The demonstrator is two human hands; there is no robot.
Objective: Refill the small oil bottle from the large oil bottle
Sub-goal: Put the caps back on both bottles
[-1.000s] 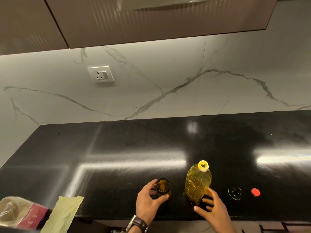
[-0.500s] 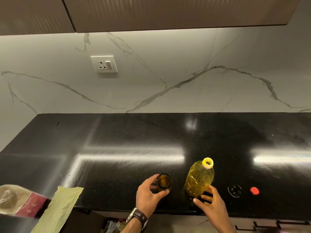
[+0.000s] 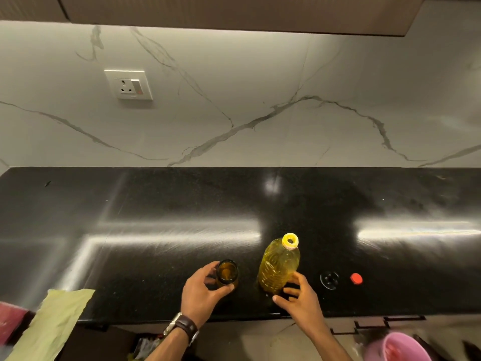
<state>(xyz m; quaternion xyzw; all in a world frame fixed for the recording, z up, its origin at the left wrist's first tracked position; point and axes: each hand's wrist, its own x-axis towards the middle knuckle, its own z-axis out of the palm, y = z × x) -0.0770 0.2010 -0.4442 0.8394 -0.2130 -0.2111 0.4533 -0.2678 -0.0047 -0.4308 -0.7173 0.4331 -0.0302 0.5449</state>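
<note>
A small amber glass bottle (image 3: pixel 227 272) stands open-mouthed near the front edge of the black counter (image 3: pixel 156 204). My left hand (image 3: pixel 203 293) grips it, thumb and fingers curled round its sides. To its right stands the large clear bottle of yellow oil (image 3: pixel 278 267), uncapped, its yellow neck ring showing. My right hand (image 3: pixel 299 295) touches the base of the large bottle with its fingers spread and lightly bent. A dark round lid (image 3: pixel 329 279) and a small red cap (image 3: pixel 356 278) lie on the counter right of the large bottle.
A pale green cloth (image 3: pixel 52 324) hangs over the counter's front left edge beside a red packet (image 3: pixel 10 319). A pink bucket (image 3: pixel 398 347) sits on the floor at lower right. A marble wall with a socket (image 3: pixel 128 84) rises behind the counter.
The camera has tilted down and come closer. Both hands stay at the bottles; the right hand's fingers have closed in a little on the large bottle's base.
</note>
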